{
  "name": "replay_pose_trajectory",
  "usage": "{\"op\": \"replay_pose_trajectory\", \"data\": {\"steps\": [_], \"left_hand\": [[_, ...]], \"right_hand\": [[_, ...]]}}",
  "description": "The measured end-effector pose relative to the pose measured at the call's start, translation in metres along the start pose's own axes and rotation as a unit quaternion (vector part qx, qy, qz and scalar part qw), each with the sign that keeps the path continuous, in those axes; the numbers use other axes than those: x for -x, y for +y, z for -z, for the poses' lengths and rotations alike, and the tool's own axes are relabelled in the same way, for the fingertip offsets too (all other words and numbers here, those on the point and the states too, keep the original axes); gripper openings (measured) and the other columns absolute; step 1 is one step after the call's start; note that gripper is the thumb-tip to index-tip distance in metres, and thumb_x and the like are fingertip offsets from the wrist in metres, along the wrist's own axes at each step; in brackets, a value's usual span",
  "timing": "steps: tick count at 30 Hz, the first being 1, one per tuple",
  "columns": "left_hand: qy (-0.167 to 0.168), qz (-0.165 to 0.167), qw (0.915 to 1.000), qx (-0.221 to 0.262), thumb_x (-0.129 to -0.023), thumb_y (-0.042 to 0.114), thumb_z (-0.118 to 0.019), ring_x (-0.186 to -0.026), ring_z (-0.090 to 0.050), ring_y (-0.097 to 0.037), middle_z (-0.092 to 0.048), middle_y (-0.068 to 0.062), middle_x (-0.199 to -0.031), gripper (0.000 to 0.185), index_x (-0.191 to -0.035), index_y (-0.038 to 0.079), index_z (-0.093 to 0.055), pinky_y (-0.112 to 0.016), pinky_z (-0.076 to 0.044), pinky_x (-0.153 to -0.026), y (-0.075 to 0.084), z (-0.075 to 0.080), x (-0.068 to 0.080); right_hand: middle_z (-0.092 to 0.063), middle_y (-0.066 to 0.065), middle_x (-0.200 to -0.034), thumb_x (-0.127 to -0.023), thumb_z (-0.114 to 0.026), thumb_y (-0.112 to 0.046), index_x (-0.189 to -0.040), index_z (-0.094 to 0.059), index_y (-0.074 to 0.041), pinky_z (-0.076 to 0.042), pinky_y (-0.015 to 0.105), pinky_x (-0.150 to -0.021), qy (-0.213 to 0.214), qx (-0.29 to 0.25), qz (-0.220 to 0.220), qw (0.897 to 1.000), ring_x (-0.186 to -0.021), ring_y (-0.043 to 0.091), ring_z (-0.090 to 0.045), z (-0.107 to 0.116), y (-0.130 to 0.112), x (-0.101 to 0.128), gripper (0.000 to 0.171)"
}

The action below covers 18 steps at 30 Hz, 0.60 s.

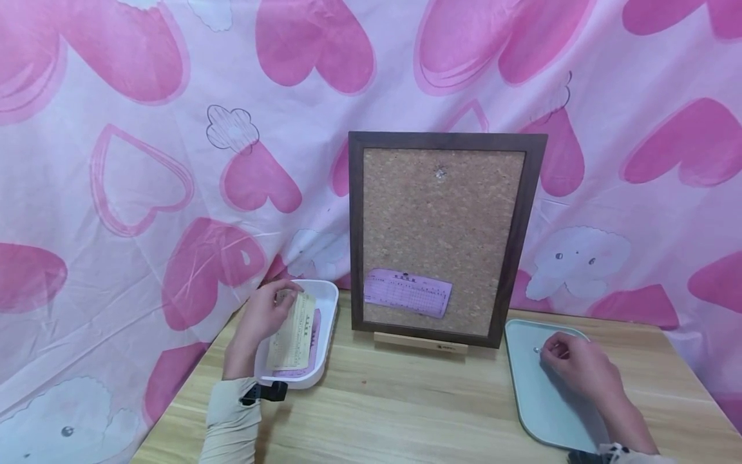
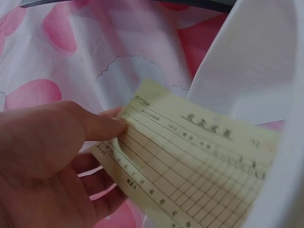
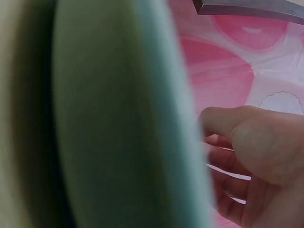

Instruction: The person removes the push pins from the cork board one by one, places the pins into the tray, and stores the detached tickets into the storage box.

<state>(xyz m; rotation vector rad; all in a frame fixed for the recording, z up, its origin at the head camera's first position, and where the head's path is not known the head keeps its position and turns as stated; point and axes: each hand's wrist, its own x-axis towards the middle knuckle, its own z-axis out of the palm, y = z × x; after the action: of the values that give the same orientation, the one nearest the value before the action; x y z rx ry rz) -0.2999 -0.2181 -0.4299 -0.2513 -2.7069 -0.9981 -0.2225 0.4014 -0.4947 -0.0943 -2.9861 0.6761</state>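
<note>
At the left, my left hand (image 1: 271, 310) pinches a pale yellow printed receipt slip (image 1: 294, 335) by its edge. In the left wrist view the thumb lies on top of the slip, with the other fingers beneath. A pink slip (image 1: 315, 328) shows under it in the white tray (image 1: 333, 296). Over the pale green tray (image 1: 536, 412) at the right, my right hand (image 1: 585, 367) has bent fingers, the tips beside a small shiny piece (image 1: 536, 350), perhaps a pin. The right wrist view hides those fingertips behind the tray's rim, so whether they grip it is unclear.
A dark-framed cork board (image 1: 435, 225) stands between the trays on a wooden base (image 1: 420, 343). A pink slip (image 1: 408, 295) hangs low on it, and a small shiny cluster (image 1: 440, 172) sits near its top. A heart-printed cloth (image 1: 145, 174) hangs behind the wooden table (image 1: 406, 412).
</note>
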Motion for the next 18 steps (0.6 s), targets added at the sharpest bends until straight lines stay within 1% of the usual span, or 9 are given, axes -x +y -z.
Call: {"op": "replay_pose_trajectory", "data": {"steps": [2, 4, 6, 11, 15, 18], "left_hand": [[-0.013, 0.001, 0.9999, -0.007, -0.106, 0.007, -0.064, -0.114, -0.064, -0.035, -0.075, -0.016, -0.128, 0.019, -0.118, 0.011, -0.078, -0.058, -0.053, -0.105, -0.0006, -0.0029, -0.0007], [-0.016, -0.003, 0.9998, -0.015, -0.105, 0.005, -0.064, -0.119, -0.065, -0.036, -0.076, -0.016, -0.128, 0.019, -0.117, 0.01, -0.079, -0.061, -0.051, -0.111, -0.0009, -0.0054, -0.001], [-0.014, -0.003, 0.9997, -0.017, -0.104, 0.004, -0.065, -0.12, -0.065, -0.036, -0.076, -0.017, -0.127, 0.02, -0.117, 0.009, -0.079, -0.061, -0.051, -0.112, -0.0006, -0.007, -0.0005], [-0.007, 0.009, 0.9996, -0.024, -0.103, 0.003, -0.063, -0.114, -0.062, -0.034, -0.075, -0.018, -0.128, 0.021, -0.118, 0.007, -0.078, -0.056, -0.052, -0.106, -0.0004, -0.0092, 0.0005], [-0.008, 0.024, 0.9994, -0.024, -0.104, 0.005, -0.062, -0.113, -0.062, -0.034, -0.073, -0.019, -0.133, 0.023, -0.121, 0.007, -0.077, -0.058, -0.052, -0.107, 0.0005, -0.0096, 0.0005], [-0.01, 0.029, 0.9993, -0.021, -0.105, 0.006, -0.063, -0.117, -0.063, -0.035, -0.073, -0.02, -0.135, 0.023, -0.123, 0.007, -0.076, -0.061, -0.051, -0.109, 0.0009, -0.01, 0.0004]], "right_hand": [[-0.075, 0.003, -0.09, -0.094, -0.077, -0.015, -0.102, -0.076, -0.009, -0.05, 0.031, -0.067, -0.001, 0.003, 0.007, 1.0, -0.082, 0.019, -0.066, -0.0007, -0.0002, 0.0002, 0.01], [-0.074, 0.003, -0.089, -0.094, -0.077, -0.013, -0.101, -0.075, -0.009, -0.05, 0.032, -0.067, 0.001, 0.005, 0.013, 1.0, -0.081, 0.019, -0.066, -0.0012, -0.0006, 0.0006, 0.008], [-0.074, 0.003, -0.089, -0.094, -0.077, -0.013, -0.1, -0.075, -0.009, -0.05, 0.032, -0.067, 0.003, 0.007, 0.016, 1.0, -0.081, 0.019, -0.065, -0.0014, -0.0009, 0.0007, 0.007], [-0.073, 0.003, -0.088, -0.094, -0.078, -0.012, -0.099, -0.074, -0.008, -0.049, 0.032, -0.066, 0.005, 0.014, 0.025, 1.0, -0.08, 0.019, -0.063, -0.0012, -0.0014, 0.0011, 0.007], [-0.072, 0.003, -0.088, -0.093, -0.079, -0.011, -0.099, -0.074, -0.009, -0.047, 0.03, -0.064, 0.004, 0.017, 0.029, 0.999, -0.079, 0.018, -0.062, -0.0019, -0.0014, 0.0012, 0.008], [-0.072, 0.003, -0.088, -0.092, -0.079, -0.011, -0.098, -0.075, -0.009, -0.047, 0.029, -0.064, 0.003, 0.018, 0.029, 0.999, -0.079, 0.018, -0.062, -0.0019, -0.0009, 0.0008, 0.008]]}}
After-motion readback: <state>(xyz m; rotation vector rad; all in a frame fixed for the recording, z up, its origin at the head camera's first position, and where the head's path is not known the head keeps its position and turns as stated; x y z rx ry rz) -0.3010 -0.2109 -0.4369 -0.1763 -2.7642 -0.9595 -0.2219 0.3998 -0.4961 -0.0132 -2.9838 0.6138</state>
